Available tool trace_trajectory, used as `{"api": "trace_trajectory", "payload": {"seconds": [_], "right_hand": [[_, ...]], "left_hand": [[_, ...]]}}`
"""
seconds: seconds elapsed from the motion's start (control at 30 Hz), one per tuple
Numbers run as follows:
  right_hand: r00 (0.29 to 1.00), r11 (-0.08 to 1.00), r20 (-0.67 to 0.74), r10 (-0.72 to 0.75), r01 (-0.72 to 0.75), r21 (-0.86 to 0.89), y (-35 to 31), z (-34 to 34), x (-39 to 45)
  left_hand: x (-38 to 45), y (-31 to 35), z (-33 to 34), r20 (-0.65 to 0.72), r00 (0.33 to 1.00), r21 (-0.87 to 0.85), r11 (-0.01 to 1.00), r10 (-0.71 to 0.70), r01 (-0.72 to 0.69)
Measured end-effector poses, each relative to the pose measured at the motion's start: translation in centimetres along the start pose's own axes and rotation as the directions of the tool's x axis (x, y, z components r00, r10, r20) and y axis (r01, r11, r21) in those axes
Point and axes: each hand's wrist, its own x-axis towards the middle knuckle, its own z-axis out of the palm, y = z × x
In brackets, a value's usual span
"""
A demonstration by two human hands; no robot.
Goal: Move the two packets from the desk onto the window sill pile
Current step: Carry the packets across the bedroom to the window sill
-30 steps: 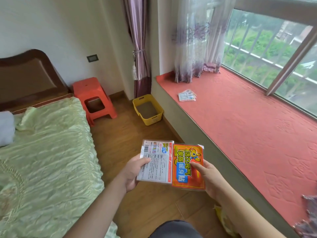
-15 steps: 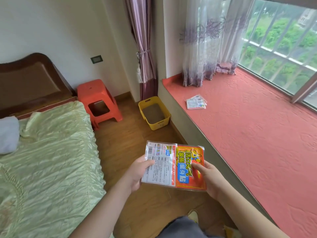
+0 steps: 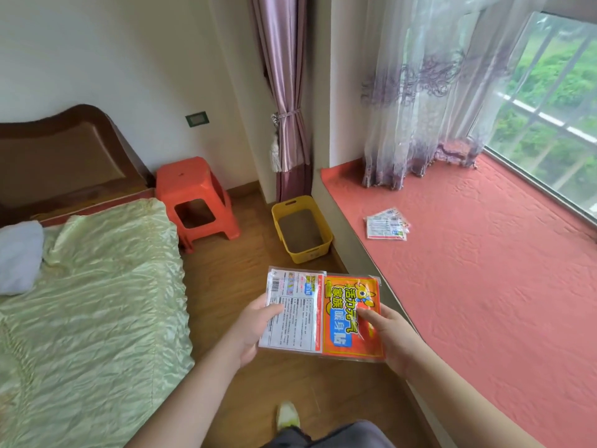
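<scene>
I hold two flat packets side by side over the wooden floor. My left hand grips the white packet, its printed back facing up. My right hand grips the orange packet, thumb on its front. The two packets overlap slightly at their inner edges. On the red-covered window sill, a small pile of similar packets lies near the sill's front edge, ahead and to the right of my hands.
A bed with a pale green cover fills the left. An orange plastic stool and a yellow bin stand on the floor ahead, the bin against the sill. Sheer curtains hang over the sill's far end.
The view has moved forward along the floor, so the sill pile, bin and stool appear closer. Both hands keep the same grip on the packets.
</scene>
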Motion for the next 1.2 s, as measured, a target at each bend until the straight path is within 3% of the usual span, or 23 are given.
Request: {"api": "trace_trajectory", "payload": {"seconds": [0.67, 1.2], "right_hand": [[0.982, 0.998, -0.187, -0.016, 0.027, 0.056, -10.7, 9.8, 16.5], [0.968, 0.984, -0.249, 0.017, 0.029, 0.179, -16.9, 4.1, 25.1]], "left_hand": [[18.2, 15.1, -9.7, 0.115, 0.993, 0.02, 1.0, -0.014, 0.011], [30.0, 22.0, -3.3, 0.226, 0.97, 0.164, 0.985, -0.084, 0.047]]}}
